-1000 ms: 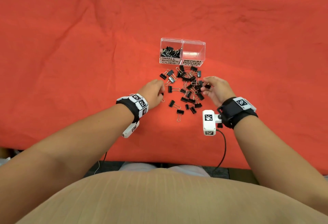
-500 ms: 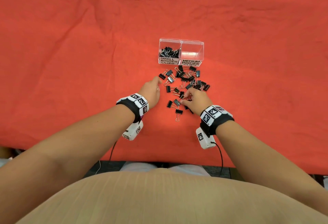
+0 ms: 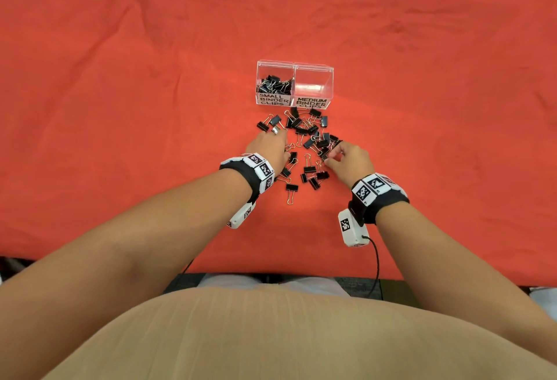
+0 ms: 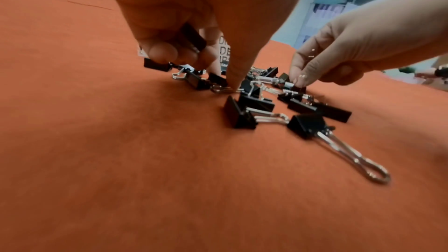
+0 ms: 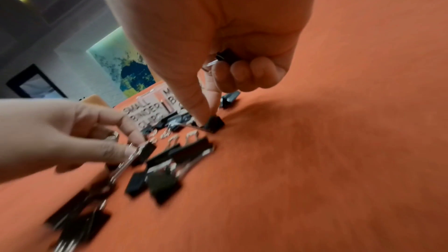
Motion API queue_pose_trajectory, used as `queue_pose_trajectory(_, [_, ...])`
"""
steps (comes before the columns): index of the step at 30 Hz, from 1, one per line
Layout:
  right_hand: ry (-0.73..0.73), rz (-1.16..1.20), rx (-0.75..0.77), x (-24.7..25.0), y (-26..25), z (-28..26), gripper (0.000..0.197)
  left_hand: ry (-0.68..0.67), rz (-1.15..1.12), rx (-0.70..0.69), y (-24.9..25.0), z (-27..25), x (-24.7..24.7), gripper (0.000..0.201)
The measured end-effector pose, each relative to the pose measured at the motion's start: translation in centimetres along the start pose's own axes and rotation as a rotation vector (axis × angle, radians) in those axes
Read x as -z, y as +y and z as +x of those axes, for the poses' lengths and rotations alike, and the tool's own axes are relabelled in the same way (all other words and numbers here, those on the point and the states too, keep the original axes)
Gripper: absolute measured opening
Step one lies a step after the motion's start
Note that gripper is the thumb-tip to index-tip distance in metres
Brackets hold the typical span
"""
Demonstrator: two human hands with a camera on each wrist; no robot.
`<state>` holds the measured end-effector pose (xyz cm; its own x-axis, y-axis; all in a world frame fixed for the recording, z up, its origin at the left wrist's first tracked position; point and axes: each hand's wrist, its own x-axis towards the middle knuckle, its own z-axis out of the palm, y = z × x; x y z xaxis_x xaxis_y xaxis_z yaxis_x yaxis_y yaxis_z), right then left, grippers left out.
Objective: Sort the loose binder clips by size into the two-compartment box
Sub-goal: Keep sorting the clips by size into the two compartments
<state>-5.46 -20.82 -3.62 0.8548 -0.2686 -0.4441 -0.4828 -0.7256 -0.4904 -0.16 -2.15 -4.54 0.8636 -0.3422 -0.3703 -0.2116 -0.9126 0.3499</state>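
A clear two-compartment box (image 3: 313, 66) stands on the red cloth. Its left half, labelled SMALL, holds several black clips (image 3: 275, 85); the MEDIUM half (image 3: 327, 85) holds none. Loose black binder clips (image 3: 307, 135) lie scattered in front of it. My left hand (image 3: 271, 146) is at the pile's left edge. In the left wrist view it keeps a clip (image 4: 194, 38) tucked under curled fingers while its thumb tip presses a wire handle (image 4: 221, 89). My right hand (image 3: 337, 153) is at the pile's right side, holds a clip (image 5: 226, 56) in its palm and pinches a small clip (image 5: 213, 124).
The red cloth (image 3: 120, 108) covers the whole table, with wide bare areas left, right and behind the box. The table's near edge (image 3: 271, 272) runs just in front of my body. A cable (image 3: 376, 262) hangs from the right wrist camera.
My right hand went from the pile's right side to its near edge, then back toward the right side. My left hand edged forward into the pile.
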Motion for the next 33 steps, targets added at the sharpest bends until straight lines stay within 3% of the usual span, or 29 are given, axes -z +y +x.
queue_pose_trajectory(8, [-0.182,0.048,0.174,-1.4,-1.5,-1.3,0.006,-0.001,-0.172,0.005,-1.0,0.1,0.2,0.014])
queue_pose_trajectory(16, [-0.114,0.284,0.055,2.0,-4.5,1.8,0.008,0.218,-0.382,0.094,-0.6,3.0,5.3,0.019])
queue_pose_trajectory(20, [-0.159,0.383,0.024,3.9,-7.1,3.4,0.026,0.269,-0.422,0.120,0.2,6.3,8.7,0.006])
queue_pose_trajectory(25, [-0.130,0.219,0.153,4.7,-10.7,5.7,0.036,0.208,-0.261,0.118,0.0,8.2,10.6,0.020])
queue_pose_trajectory(30, [-0.044,0.000,0.303,3.7,-14.1,8.0,0.036,0.277,-0.287,0.025,-0.8,6.6,10.1,0.025])
queue_pose_trajectory(33, [-0.056,-0.006,0.333,3.0,-15.5,8.5,0.041,0.276,-0.323,0.027,-1.6,4.6,8.4,0.023])
